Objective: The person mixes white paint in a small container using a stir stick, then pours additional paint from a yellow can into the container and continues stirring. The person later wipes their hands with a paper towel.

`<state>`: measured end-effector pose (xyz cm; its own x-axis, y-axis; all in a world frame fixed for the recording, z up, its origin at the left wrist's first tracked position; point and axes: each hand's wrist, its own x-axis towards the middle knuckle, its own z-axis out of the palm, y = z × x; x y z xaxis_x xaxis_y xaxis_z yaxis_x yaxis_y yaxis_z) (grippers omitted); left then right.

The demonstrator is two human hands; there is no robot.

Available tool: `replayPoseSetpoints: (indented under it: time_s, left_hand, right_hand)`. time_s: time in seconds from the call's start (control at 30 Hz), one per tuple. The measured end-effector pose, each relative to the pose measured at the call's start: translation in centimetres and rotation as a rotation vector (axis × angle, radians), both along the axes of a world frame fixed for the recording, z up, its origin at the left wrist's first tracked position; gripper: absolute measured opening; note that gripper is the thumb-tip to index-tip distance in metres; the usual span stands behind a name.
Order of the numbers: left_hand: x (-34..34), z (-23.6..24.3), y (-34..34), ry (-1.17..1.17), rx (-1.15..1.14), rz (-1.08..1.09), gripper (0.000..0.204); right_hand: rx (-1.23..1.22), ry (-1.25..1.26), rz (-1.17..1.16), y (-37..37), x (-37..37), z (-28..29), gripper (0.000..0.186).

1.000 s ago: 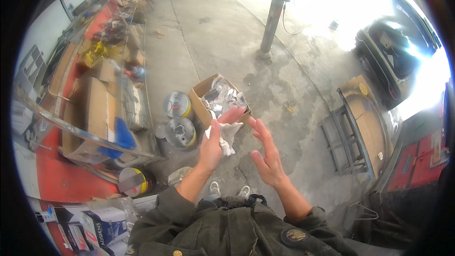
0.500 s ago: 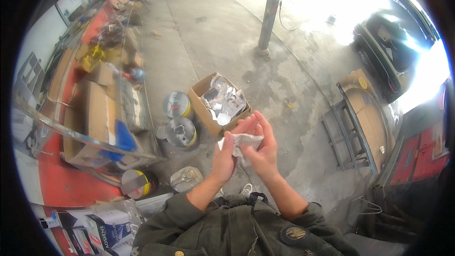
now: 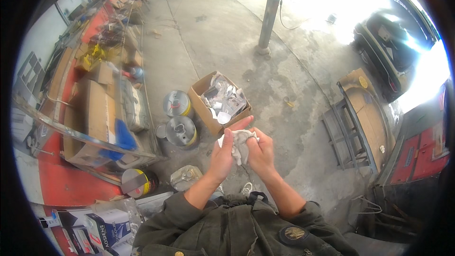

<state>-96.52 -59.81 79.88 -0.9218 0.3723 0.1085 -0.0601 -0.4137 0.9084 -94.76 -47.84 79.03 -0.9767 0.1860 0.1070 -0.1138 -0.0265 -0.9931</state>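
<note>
A crumpled white paper tissue [image 3: 240, 146] is bunched between my two hands, its loose end hanging below them. My left hand [image 3: 222, 154] has its thumb pressed on the tissue, while its fingers reach up behind it. Curled around the tissue's other side is my right hand [image 3: 260, 151], with its fingers bent in. Just beyond my hands stands an open cardboard box [image 3: 203, 109], heaped with crumpled paper and scraps. A white cup-like piece [image 3: 223, 117] lies on the heap at the near corner.
Two round metal cans [image 3: 181, 132] stand left of the box. Nearer me are a clear plastic jug [image 3: 186, 178] and a can lying tilted [image 3: 139, 183]. A cluttered shelf rack [image 3: 102, 137] runs along the left. At right are a wooden stand [image 3: 343, 135] and a car [image 3: 391, 54]; a post [image 3: 272, 14] rises ahead.
The fingers of my right hand, stretched upward before, have curled down around the tissue. My left hand has shifted only slightly.
</note>
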Motion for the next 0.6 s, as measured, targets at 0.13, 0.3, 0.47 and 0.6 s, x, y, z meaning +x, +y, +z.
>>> replayPoseSetpoints:
  time_s: [0.13, 0.3, 0.47, 0.6]
  left_hand:
    - [0.2, -0.5, 0.2, -0.033, 0.027, -0.045, 0.062]
    - [0.6, -0.6, 0.4, -0.026, 0.032, 0.004, 0.059]
    - [0.2, -0.7, 0.1, -0.124, 0.082, -0.036, 0.058]
    - [0.1, -0.9, -0.4, -0.151, 0.059, -0.035, 0.056]
  right_hand:
    - [-0.117, 0.000, 0.020, -0.1, 0.0, -0.8, 0.014]
    - [-0.222, -0.014, 0.083, 0.2, 0.0, -0.5, 0.014]
    - [-0.222, -0.071, 0.141, 0.9, 0.3, -0.6, 0.015]
    - [-0.129, -0.032, 0.159, 1.0, 0.1, 0.2, 0.014]
